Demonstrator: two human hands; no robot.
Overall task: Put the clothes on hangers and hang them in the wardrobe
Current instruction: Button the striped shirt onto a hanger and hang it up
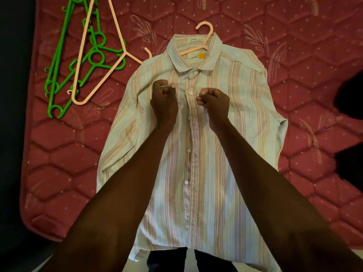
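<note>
A striped button-up shirt (196, 138) lies flat, front up, on a red quilted bed cover (294, 46), its hem hanging over the near edge of the bed. A peach hanger (204, 39) sits inside the shirt, its hook sticking out above the collar and one arm showing through the open neck beside the label; the rest is hidden under the cloth. Both hands work at the chest, either side of the button placket. The left hand (164, 99) has its fingers curled, pinching the fabric just left of the placket; the right hand (214, 102) likewise has its fingers curled tight on the placket edge near the second button. Whether a button is between the fingers cannot be made out. To the far left on the bed cover lies a loose heap of green hangers (64, 61) with another peach hanger (86, 55) lying across them, well apart from the shirt. A dark shape (351, 114) is cut off at the right edge and cannot be identified.
</note>
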